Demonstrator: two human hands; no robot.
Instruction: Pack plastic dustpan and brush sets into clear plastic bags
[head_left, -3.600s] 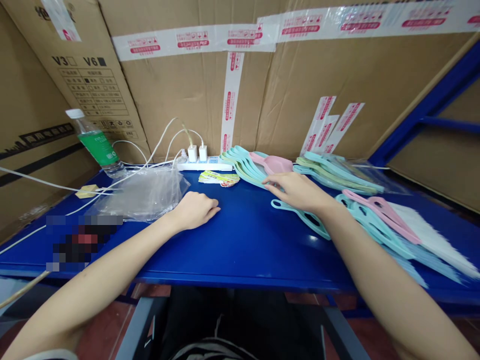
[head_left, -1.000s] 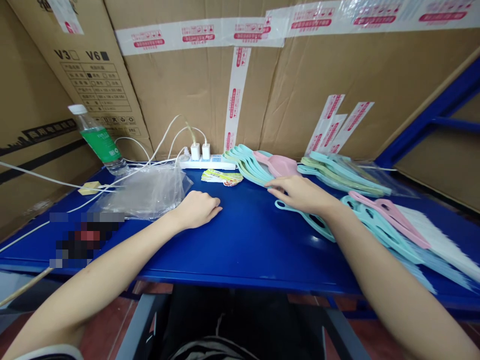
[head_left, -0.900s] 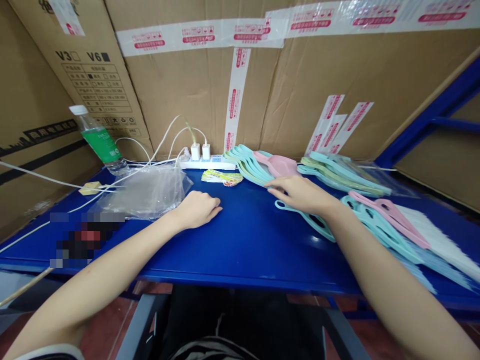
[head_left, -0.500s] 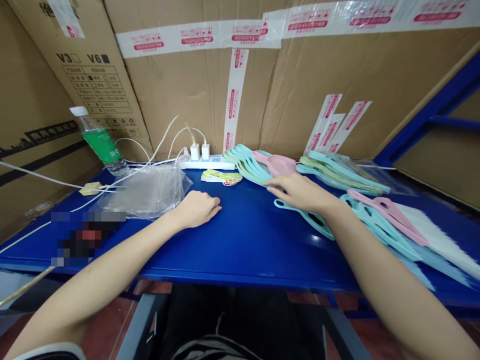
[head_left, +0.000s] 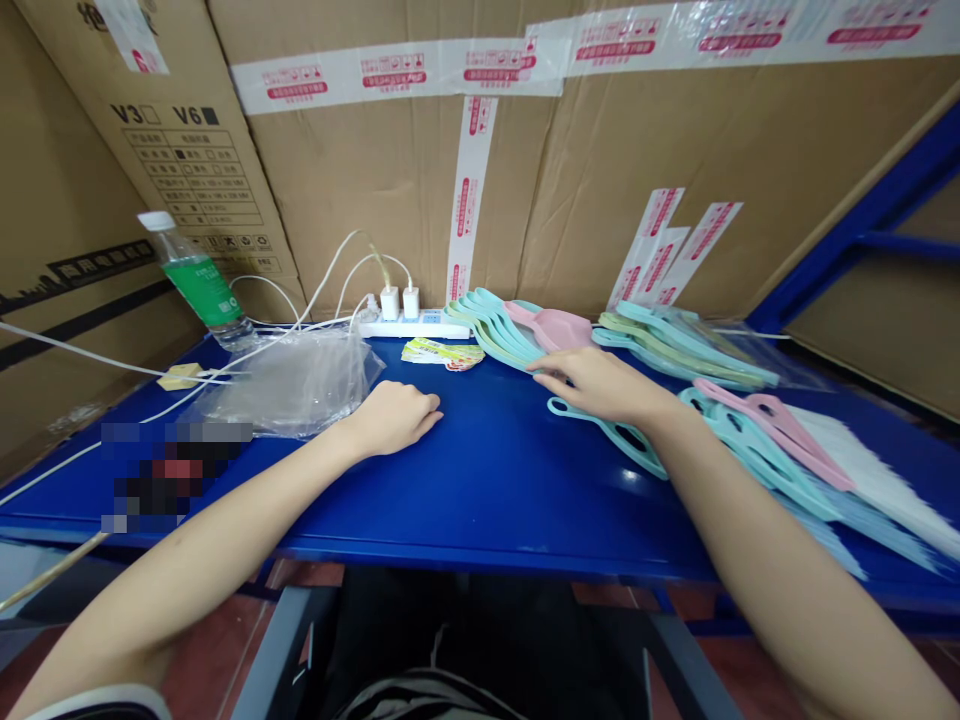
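My left hand (head_left: 397,417) rests on the blue table with its fingers curled in and nothing visible in them. Its wrist is beside a stack of clear plastic bags (head_left: 292,385). My right hand (head_left: 589,383) lies palm down with fingers loosely stretched. It is just in front of a pile of mint plastic pieces like small dustpans (head_left: 499,325), with a pink one (head_left: 559,328) on the pile. A single mint piece with a looped handle (head_left: 626,445) lies partly under my right wrist. Right of the forearm are hand brushes (head_left: 772,465) with mint and pink handles and pale bristles.
A white power strip (head_left: 442,328) with chargers stands at the back, before cardboard. Colourful printed cards (head_left: 442,354) lie in front of it. At left are a green-labelled bottle (head_left: 199,285), white cables and a blurred-out object (head_left: 172,475). More mint and green pieces (head_left: 690,345) lie back right.
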